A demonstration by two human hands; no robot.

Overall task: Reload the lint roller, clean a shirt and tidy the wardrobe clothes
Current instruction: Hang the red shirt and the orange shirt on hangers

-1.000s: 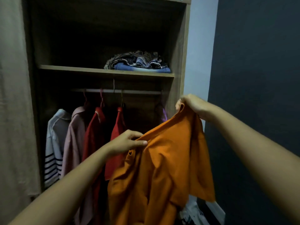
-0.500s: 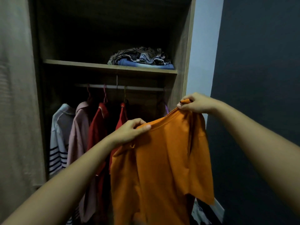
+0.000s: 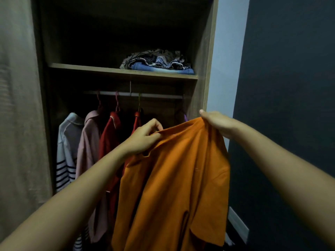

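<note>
Orange shirt [image 3: 174, 178] held up by both hands, L [image 3: 143, 138] & R [image 3: 217, 124].

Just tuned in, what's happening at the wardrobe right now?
A person stands at the open wardrobe holding up an orange shirt by its top edge, the left hand pinching near the collar and the right hand gripping the far shoulder. No hanger shows in it. Behind it, a striped shirt, a pink one and red ones hang on the rail. Folded clothes sit on the shelf above.
</note>
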